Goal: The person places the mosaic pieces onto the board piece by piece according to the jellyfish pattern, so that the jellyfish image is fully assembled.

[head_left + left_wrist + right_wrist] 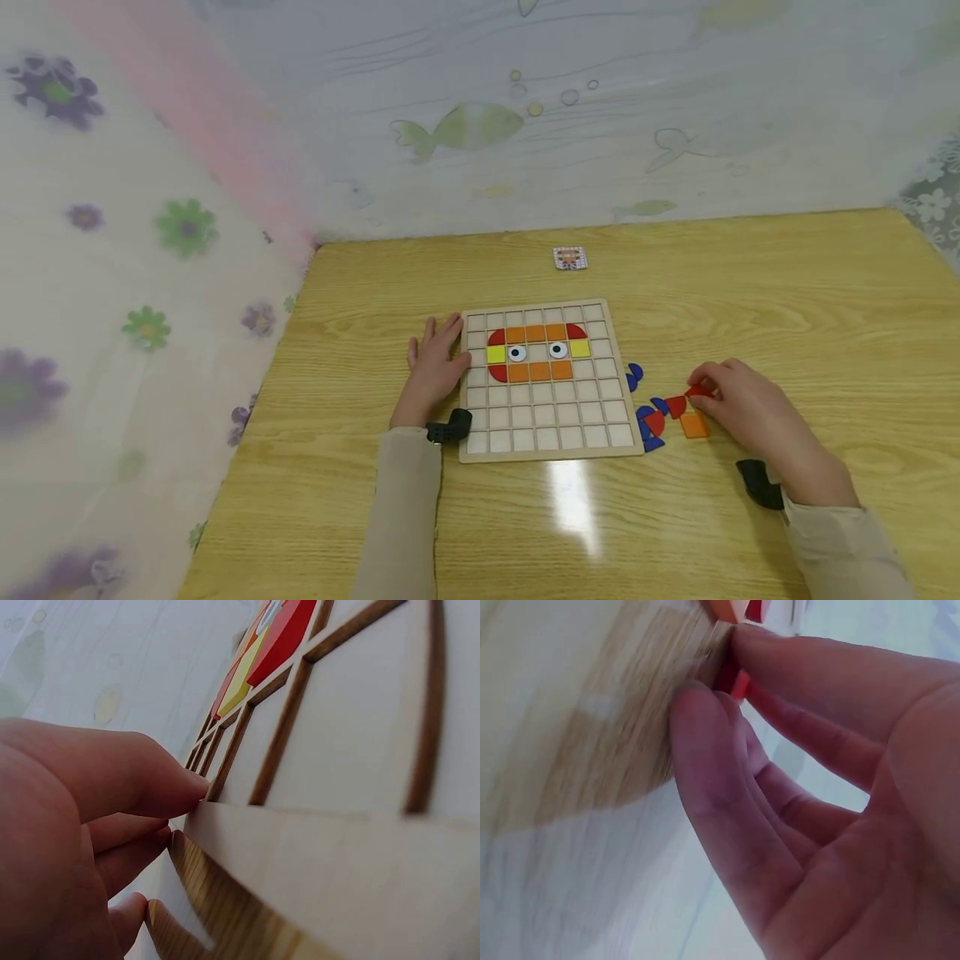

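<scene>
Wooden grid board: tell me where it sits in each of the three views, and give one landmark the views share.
Head: the wooden grid board lies at centre on the table, the left hand resting against its left edge.
Left wrist: it fills the right side of the picture, with the fingers touching its edge.
Right wrist: not in it; only the right hand pinching a red piece.
Shared landmark: the table's wood grain.
</scene>
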Motion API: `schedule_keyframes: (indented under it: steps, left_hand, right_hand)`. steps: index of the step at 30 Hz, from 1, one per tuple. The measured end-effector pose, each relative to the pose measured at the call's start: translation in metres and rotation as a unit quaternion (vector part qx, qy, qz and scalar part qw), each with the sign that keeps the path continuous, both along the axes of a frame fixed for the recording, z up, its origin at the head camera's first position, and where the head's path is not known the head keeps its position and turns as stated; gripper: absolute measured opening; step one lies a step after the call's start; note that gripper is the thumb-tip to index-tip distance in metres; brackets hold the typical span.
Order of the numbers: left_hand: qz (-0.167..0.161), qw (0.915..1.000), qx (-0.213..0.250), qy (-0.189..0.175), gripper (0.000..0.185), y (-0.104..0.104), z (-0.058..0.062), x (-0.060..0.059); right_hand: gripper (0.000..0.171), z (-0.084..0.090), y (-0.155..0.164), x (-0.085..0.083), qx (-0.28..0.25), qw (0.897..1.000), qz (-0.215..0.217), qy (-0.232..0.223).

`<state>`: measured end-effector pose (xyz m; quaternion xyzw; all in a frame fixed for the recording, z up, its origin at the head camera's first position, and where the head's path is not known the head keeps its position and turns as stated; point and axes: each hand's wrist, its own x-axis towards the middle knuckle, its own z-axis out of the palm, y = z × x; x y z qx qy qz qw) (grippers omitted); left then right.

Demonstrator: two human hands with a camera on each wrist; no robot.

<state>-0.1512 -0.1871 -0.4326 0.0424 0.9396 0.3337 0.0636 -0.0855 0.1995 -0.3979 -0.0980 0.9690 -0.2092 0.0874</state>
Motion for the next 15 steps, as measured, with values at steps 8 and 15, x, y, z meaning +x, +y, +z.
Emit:
schedule_keyframes:
  steps: [8, 15]
  left_hand:
    - [0.002, 1.0, -0.006, -0.005, 0.056, 0.0, -0.0013, -0.0011]
    - [0.002, 1.0, -0.001, -0.006, 0.056, 0.0003, 0.0003, 0.0002]
  right_hand:
    - [0.024, 0.0017, -0.0001, -0.01, 0.028, 1.0, 0.003, 0.01]
    - [0.022, 0.0017, 0.0007, -0.0111, 0.011, 0.999, 0.025, -0.018]
